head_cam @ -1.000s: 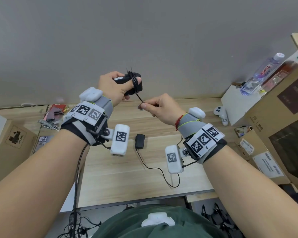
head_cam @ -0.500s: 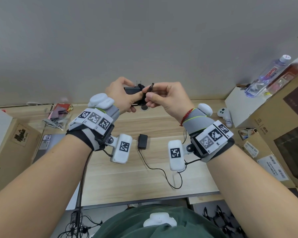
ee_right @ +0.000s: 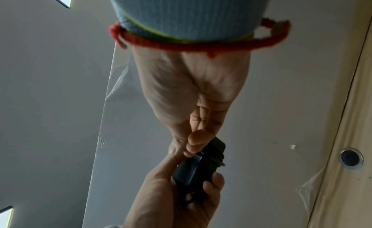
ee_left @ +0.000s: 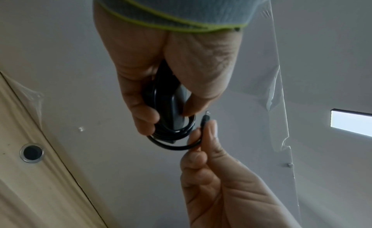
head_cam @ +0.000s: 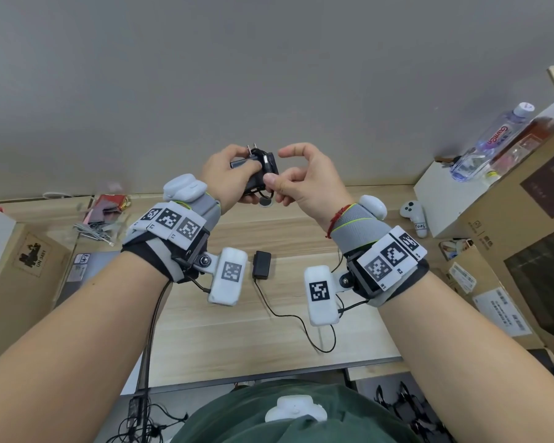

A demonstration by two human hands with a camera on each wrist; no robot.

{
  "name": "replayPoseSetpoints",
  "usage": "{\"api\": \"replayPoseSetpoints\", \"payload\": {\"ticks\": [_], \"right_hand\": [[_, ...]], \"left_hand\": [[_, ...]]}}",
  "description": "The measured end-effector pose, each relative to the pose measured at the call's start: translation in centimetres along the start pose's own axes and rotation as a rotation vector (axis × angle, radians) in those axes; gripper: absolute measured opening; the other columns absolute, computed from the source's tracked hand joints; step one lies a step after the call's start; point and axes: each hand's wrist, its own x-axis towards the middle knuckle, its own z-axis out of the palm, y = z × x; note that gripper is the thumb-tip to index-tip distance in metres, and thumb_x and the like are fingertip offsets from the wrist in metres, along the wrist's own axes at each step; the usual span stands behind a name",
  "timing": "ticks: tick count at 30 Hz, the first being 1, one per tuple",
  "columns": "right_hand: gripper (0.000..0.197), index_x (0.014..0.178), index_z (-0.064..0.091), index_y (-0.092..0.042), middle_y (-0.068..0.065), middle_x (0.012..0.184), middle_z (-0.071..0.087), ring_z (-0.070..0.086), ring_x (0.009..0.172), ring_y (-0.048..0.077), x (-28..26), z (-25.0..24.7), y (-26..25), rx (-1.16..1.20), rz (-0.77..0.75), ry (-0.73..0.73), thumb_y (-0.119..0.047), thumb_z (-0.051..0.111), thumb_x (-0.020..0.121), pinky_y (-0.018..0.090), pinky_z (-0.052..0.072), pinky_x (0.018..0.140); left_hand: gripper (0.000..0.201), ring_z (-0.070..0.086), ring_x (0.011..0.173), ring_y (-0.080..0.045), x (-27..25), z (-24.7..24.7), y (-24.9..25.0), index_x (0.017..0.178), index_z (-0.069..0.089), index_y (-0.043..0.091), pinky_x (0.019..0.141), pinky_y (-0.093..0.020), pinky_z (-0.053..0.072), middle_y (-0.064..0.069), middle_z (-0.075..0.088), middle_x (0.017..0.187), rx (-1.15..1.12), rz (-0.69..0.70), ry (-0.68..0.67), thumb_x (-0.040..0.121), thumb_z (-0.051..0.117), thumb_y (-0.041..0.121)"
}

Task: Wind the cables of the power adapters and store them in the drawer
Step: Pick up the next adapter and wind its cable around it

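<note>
My left hand grips a black power adapter in the air above the desk, its cable wound around the body and its prongs pointing up. My right hand is right beside it and pinches the cable's end. In the left wrist view the plug tip sticks out of that pinch and one short loop of cable hangs free under the adapter. A second black adapter lies on the wooden desk with its cable loose. No drawer is in view.
Cardboard boxes stand at the left and right. A water bottle lies on a white box at the back right, with a white controller beside it. Small clutter sits at the back left, near the grey wall.
My right hand has brought the cable end from a taut stretch below the adapter up against it, so only a short loop hangs free. Both hands stay raised and close together.
</note>
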Motion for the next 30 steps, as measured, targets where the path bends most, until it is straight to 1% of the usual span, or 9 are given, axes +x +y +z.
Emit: {"api": "replayPoseSetpoints", "payload": {"ticks": [4,8,12,15,18,21,26,28,30], "right_hand": [[0.046,0.118,0.044,-0.003,0.008,0.061,0.065,0.059,0.049,0.015,0.3,-0.1,0.2,-0.020,0.078,0.044,-0.004,0.075,0.084,0.023,0.049,0.051],[0.038,0.109,0.050,-0.005,0.005,0.058,0.068,0.060,0.049,0.018,0.7,-0.5,0.4,-0.052,0.119,0.114,-0.008,0.077,0.083,0.029,0.054,0.054],[0.022,0.087,0.057,-0.008,0.012,0.064,0.068,0.058,0.044,0.015,1.2,-0.8,0.6,-0.108,0.130,0.195,-0.012,0.078,0.083,0.035,0.056,0.058],[0.023,0.074,0.060,-0.014,0.005,0.061,0.066,0.059,0.045,0.013,1.3,-1.1,0.9,-0.201,0.087,0.259,-0.019,0.081,0.079,0.032,0.054,0.056],[0.024,0.068,0.059,-0.025,-0.004,0.065,0.066,0.066,0.058,0.016,1.4,-1.2,1.3,-0.327,0.013,0.311,-0.028,0.081,0.076,0.033,0.057,0.064],[0.018,0.079,0.057,-0.024,-0.006,0.069,0.066,0.066,0.067,0.019,1.4,-0.8,1.5,-0.357,-0.060,0.344,-0.025,0.076,0.076,0.037,0.057,0.071],[0.022,0.097,0.052,-0.022,0.008,0.068,0.066,0.056,0.065,0.016,1.0,-0.8,1.5,-0.435,-0.146,0.313,-0.018,0.063,0.078,0.016,0.039,0.058],[0.016,0.094,0.057,-0.024,0.002,0.063,0.063,0.052,0.057,0.008,1.1,-0.9,1.6,-0.448,-0.153,0.290,-0.020,0.065,0.080,0.011,0.036,0.054],[0.011,0.091,0.062,-0.029,-0.006,0.062,0.059,0.052,0.055,0.006,1.2,-1.1,1.7,-0.406,-0.168,0.256,-0.028,0.070,0.083,0.016,0.044,0.057]], "left_hand": [[0.021,0.064,0.060,-0.026,0.1,0.5,0.3,0.110,0.058,0.018,0.049,-0.028,0.053,-0.010,0.064,0.099,-0.042,-0.007,-0.012,0.092,0.048,0.011],[0.024,0.064,0.062,-0.032,-0.1,1.0,0.3,0.116,0.052,0.019,0.066,-0.042,0.060,-0.005,0.062,0.098,-0.028,0.026,-0.057,0.094,0.049,0.011],[0.028,0.066,0.076,-0.036,-0.7,1.4,0.4,0.120,0.049,0.014,0.074,-0.054,0.059,-0.016,0.060,0.113,-0.070,0.051,-0.098,0.093,0.056,0.012],[0.043,0.068,0.089,-0.043,-1.3,1.3,0.4,0.121,0.048,0.014,0.076,-0.055,0.058,-0.019,0.058,0.121,-0.076,0.059,-0.138,0.082,0.064,0.021],[0.039,0.068,0.094,-0.043,-1.3,1.1,0.0,0.122,0.047,0.014,0.078,-0.056,0.058,-0.020,0.059,0.121,-0.076,0.065,-0.172,0.087,0.066,0.012],[0.032,0.068,0.092,-0.036,-0.9,1.2,-0.3,0.122,0.046,0.013,0.074,-0.049,0.060,-0.018,0.059,0.121,-0.063,0.068,-0.184,0.094,0.059,0.003],[0.032,0.066,0.067,-0.025,-0.8,1.5,-0.4,0.128,0.048,0.007,0.054,-0.029,0.059,-0.013,0.058,0.105,-0.013,0.064,-0.186,0.097,0.055,0.006],[0.030,0.063,0.055,-0.027,-0.6,1.5,-0.4,0.128,0.051,0.007,0.048,-0.026,0.053,-0.016,0.062,0.097,0.012,0.055,-0.171,0.098,0.053,0.009],[0.023,0.060,0.048,-0.027,-0.4,1.3,-0.1,0.121,0.056,0.009,0.043,-0.024,0.047,-0.014,0.064,0.083,-0.015,0.038,-0.141,0.098,0.051,0.010]]}}
